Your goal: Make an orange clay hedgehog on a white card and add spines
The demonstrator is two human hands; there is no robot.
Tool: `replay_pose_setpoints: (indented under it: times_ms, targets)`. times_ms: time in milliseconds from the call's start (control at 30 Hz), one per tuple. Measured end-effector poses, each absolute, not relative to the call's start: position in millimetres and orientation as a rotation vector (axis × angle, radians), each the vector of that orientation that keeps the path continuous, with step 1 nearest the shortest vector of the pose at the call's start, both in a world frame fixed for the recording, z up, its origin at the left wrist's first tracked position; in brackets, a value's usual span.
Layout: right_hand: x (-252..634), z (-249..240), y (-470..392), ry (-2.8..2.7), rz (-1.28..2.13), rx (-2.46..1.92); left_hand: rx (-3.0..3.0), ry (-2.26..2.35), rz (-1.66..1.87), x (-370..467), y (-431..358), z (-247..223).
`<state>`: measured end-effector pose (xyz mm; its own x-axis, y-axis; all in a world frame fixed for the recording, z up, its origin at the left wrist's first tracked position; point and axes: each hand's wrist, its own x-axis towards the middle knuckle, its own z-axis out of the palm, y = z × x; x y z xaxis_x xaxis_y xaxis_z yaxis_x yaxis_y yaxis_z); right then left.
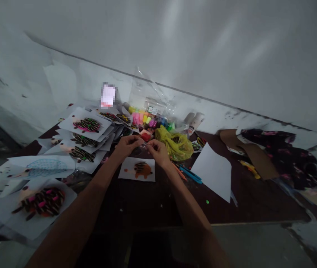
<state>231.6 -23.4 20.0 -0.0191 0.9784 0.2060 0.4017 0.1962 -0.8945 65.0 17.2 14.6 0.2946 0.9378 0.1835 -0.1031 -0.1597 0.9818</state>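
My left hand [128,145] and my right hand [157,150] meet above the middle of the table, fingertips pinched close together. Whatever is between the fingers is small and dark or see-through; I cannot make it out. Just below them lies a small white card [124,176] with an orange clay hedgehog [144,170] on it, dark strips across its back. Behind my fingers sits a red lump [146,134], perhaps modelling clay. A crumpled yellow plastic bag [175,145] lies beyond my right hand, near its wrist.
Paper sheets with hedgehog pictures [87,124] are piled at left. Colourful clay packs [147,118] lie by a clear plastic bag [149,87] against the wall. To the right are a blue tool [190,174], white paper [212,171], a yellow cutter [250,169], brown cardboard [260,160] and dark flowered cloth [287,156].
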Motion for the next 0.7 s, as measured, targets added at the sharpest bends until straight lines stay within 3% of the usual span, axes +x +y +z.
replay_pose_setpoints:
  times_ms: [300, 533, 700]
  targets:
    - [230.1, 18.3, -34.3, -1.654, 0.825, -1.234, 1.665, 0.845, 1.077, 58.4, 18.4, 18.1]
    - [235.4, 18.8, -28.3, -1.575, 0.774, -1.199, 1.503, 0.811, 1.046, 62.2, 15.2, 15.1]
    - [243.2, 17.8, -25.1, -1.509, 0.96, -1.225, 1.551, 0.88, 0.959, 57.4, 19.3, 12.1]
